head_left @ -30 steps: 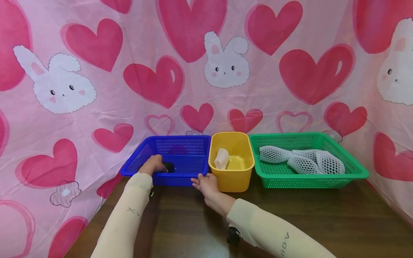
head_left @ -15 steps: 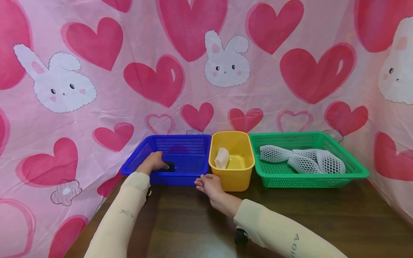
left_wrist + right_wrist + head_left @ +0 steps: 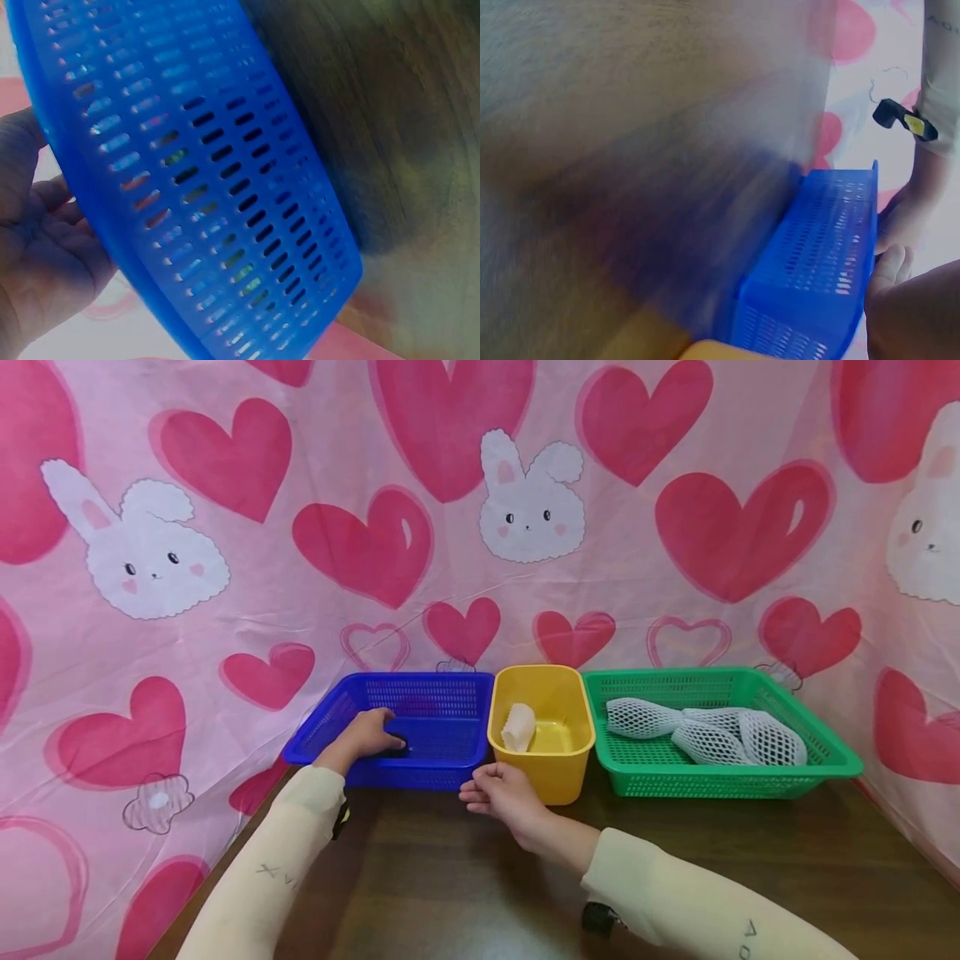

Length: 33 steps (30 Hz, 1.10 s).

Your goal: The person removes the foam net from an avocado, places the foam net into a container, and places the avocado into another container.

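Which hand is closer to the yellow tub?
The right hand: just in front of the yellow tub, by its near left corner. The left hand is farther away, in the left part of the blue basket.

Head view's evenly lit for you, faint sheen on the tabletop (image 3: 442, 889). Your right wrist view's soft: tabletop smeared, shadow beside the blue basket (image 3: 806, 240).

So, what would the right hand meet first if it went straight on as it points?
Likely the blue basket, at its near corner beside the yellow bin; depth is unclear, so the right hand might just slide past its front.
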Available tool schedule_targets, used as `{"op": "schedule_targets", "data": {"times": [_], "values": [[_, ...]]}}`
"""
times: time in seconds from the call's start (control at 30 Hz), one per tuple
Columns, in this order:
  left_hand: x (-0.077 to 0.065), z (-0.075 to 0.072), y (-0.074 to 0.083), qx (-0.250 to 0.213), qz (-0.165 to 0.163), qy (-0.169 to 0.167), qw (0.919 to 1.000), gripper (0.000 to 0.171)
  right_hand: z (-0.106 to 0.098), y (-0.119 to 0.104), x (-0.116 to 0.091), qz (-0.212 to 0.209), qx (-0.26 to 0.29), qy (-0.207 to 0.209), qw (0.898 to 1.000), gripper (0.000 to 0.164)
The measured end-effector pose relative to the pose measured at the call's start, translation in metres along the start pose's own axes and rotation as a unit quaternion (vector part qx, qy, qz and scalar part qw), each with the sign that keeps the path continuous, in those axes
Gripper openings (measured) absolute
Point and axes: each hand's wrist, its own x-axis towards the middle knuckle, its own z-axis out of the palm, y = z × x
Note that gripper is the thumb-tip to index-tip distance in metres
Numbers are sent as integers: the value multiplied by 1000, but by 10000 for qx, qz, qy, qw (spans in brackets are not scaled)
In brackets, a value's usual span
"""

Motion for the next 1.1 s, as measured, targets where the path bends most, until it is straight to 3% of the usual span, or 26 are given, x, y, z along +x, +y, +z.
{"op": "schedule_targets", "data": {"times": [0.3, 0.53, 0.67, 0.83, 1.1], "values": [[-11, -3, 21, -369, 457, 325, 9977, 58, -25, -28, -5, 27, -572, -67, 9983, 21], [-24, -7, 44, -867, 570, 300, 9941, 53, -52, -49, -9, -160, -1093, -187, 9937, 36], [-31, -7, 60, -1050, 813, 368, 9905, 50, -68, -61, -12, -239, -1419, -73, 9896, 41], [-37, -6, 80, -1322, 1151, 570, 9829, 46, -86, -74, -14, -453, -1799, 7, 9826, 44], [-47, 7, 118, -2035, 1371, 684, 9670, 34, -121, -87, -23, -790, -2448, 59, 9663, 46]]}}
